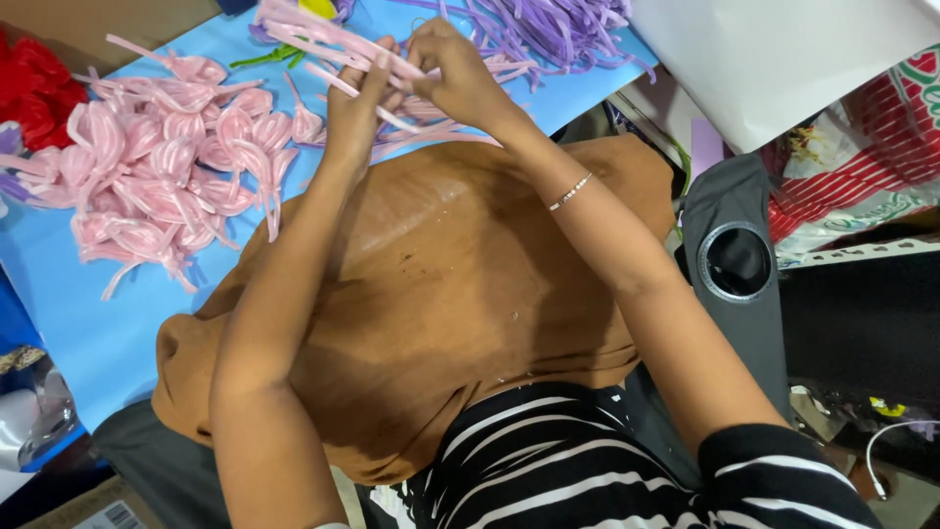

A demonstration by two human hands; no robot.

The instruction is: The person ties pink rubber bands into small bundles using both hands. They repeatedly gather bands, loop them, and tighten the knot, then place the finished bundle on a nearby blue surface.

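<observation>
Nearest you: brown cloth draped over your lap [441, 294], nothing on it. Just past its far edge, your left hand [357, 103] grips a bunch of loose pink fuzzy strips [333, 44]; your right hand [455, 73] pinches one strip in that bunch. Left of the cloth, on the blue surface [59, 284], sits a big pile of finished pink looped petal shapes [166, 167]. Beyond the cloth, purple strips [548, 29] lie untouched. Looks partway done.

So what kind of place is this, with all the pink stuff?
Probably a small craft workplace. Both hands, left hand and right hand, hold pink strips over a blue sheet; finished pink loops and purple strips lie piled there.
</observation>
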